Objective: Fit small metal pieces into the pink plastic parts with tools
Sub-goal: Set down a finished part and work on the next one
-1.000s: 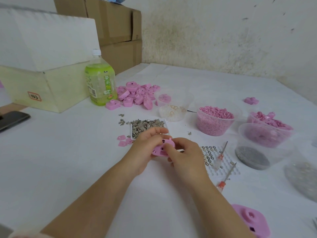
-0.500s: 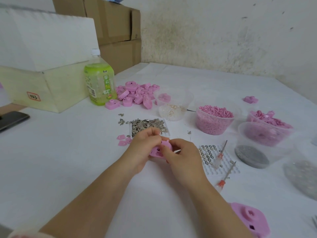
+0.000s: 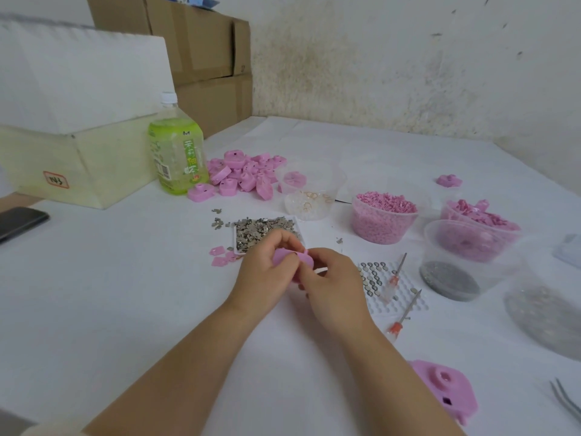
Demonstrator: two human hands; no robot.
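Both hands meet over the middle of the white table around one pink plastic part (image 3: pixel 290 259). My left hand (image 3: pixel 267 272) grips it from the left with curled fingers. My right hand (image 3: pixel 333 284) pinches its right edge, and most of the part is hidden between them. Just behind lies a small white tray of grey metal pieces (image 3: pixel 264 229). A pile of pink parts (image 3: pixel 243 176) sits further back. Two orange-handled pin tools (image 3: pixel 394 280) (image 3: pixel 404 316) lie on a white dotted pegboard (image 3: pixel 377 278) to the right.
A green drink bottle (image 3: pixel 176 152), a pale box (image 3: pixel 72 165) and a phone (image 3: pixel 19 220) stand at the left. Clear tubs of pink bits (image 3: pixel 383 215) and grey bits (image 3: pixel 456 269) line the right. A large pink part (image 3: pixel 443 391) and tweezers (image 3: pixel 566 401) lie near the front right.
Both hands have turned the pink part slightly and lifted it a little toward the metal-piece tray. Everything else on the table stays where it was.
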